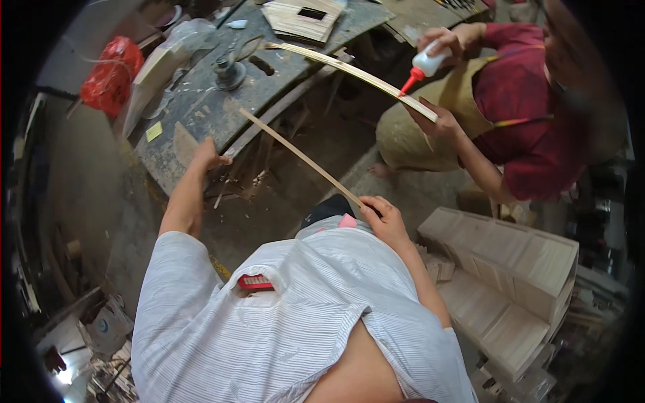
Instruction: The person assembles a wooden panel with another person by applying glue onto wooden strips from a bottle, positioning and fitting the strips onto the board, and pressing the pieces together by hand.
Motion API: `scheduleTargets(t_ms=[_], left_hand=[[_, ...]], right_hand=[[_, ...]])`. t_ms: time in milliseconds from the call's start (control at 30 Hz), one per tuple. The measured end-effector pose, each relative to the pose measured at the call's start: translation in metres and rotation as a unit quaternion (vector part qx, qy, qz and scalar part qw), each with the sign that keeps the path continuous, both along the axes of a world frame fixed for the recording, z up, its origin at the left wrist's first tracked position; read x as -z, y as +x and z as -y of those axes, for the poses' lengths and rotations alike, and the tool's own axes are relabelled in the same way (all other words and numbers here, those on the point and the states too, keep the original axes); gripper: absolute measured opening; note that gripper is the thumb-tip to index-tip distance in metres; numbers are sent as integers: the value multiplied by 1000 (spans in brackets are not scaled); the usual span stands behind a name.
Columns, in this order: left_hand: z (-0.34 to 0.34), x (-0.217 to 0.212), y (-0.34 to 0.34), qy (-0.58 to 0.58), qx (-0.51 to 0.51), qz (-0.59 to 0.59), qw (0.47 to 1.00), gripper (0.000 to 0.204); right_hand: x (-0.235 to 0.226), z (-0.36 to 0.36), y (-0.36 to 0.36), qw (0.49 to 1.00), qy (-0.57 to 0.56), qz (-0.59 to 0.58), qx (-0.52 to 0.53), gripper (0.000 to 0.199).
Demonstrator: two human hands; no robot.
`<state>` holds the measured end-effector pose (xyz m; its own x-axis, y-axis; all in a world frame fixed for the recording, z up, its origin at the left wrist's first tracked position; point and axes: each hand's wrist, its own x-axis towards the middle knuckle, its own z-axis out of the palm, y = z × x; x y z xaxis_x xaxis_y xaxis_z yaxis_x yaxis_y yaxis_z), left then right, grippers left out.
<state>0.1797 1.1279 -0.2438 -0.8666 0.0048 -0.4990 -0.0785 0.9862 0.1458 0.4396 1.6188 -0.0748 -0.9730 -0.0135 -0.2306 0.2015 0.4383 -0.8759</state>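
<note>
Pale wood makes up the narrow strip [302, 156] in the right hand [384, 218], whose fingers are closed around its near end, just in front of the wearer's striped white shirt [269, 336]. From there the strip slants away to the left over the gap beside the workbench [201, 101], its far end lying over the bench's near edge (whether it touches the surface, I cannot tell). The left hand [211, 154] is at that same edge, beside a flat, rounded pale piece [183, 144]; whether it grips anything is unclear.

Past the strip's far end, a round metal fixture [230, 75] stands on the bench, next to a dark slot. A yellow paper square [154, 131] lies near the left corner, with a red plastic bag [113, 77] beyond it. Farther back is a wooden panel [285, 19] with a rectangular opening.

Across the gap, a seated co-worker [531, 101] in dark red holds a white squeeze bottle [428, 62], its red nozzle against a long curved wooden piece [356, 70] that reaches back over the bench. Pale wooden boxes [500, 269] crowd the space right of the right forearm.
</note>
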Motion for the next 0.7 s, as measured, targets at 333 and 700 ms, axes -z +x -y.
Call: scheduleTargets(t_ms=[333, 700], left_hand=[[-5, -11, -1, -9, -32, 10, 999, 102], [0, -7, -3, -8, -29, 17, 999, 106]], right_hand=[[1, 2, 2, 1000, -7, -8, 10, 22], [2, 3, -6, 1000, -12, 14, 6, 23]])
